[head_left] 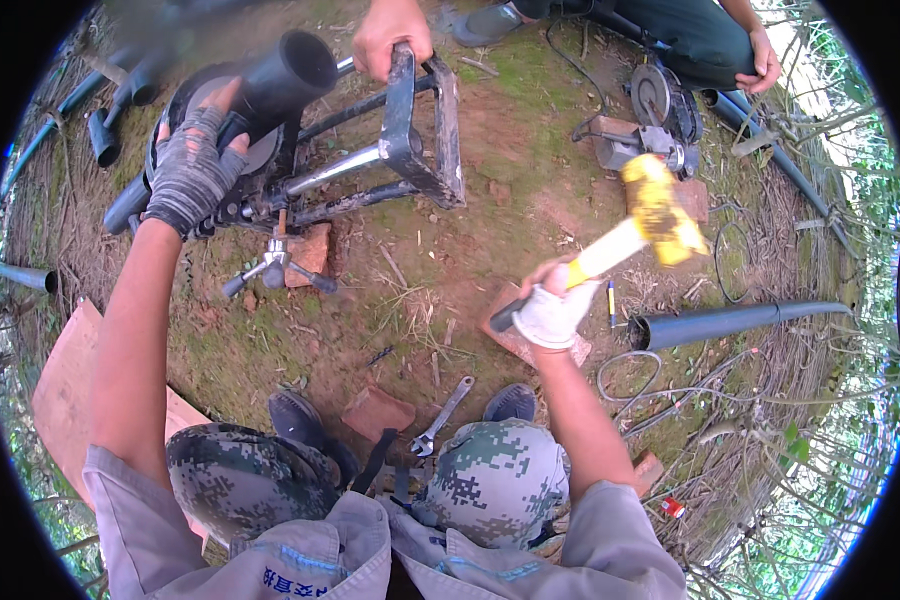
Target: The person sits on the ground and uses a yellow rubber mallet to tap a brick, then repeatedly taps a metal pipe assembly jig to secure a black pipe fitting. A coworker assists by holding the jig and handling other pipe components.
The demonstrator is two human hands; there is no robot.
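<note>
My left hand [192, 165], in a grey fingerless glove, lies with fingers spread against a round disc and a black plastic pipe [275, 85] on a metal pipe machine. Below its wrist is a three-armed handle [273, 265] on the machine. My right hand [552, 308], in a white glove, is closed round the handle of a mallet [660, 215]. The mallet has a worn yellow head and is held up over the ground, apart from the pipe. Another person's hand [392, 38] grips the machine's black frame [402, 110].
Near my feet lie an adjustable wrench [443, 415] and a brick [378, 412]. At right are a black pipe [710, 323], loose cable [660, 380] and a motor tool with a disc [660, 110]. Another person [670, 40] crouches at the upper right. A board [65, 390] lies at left.
</note>
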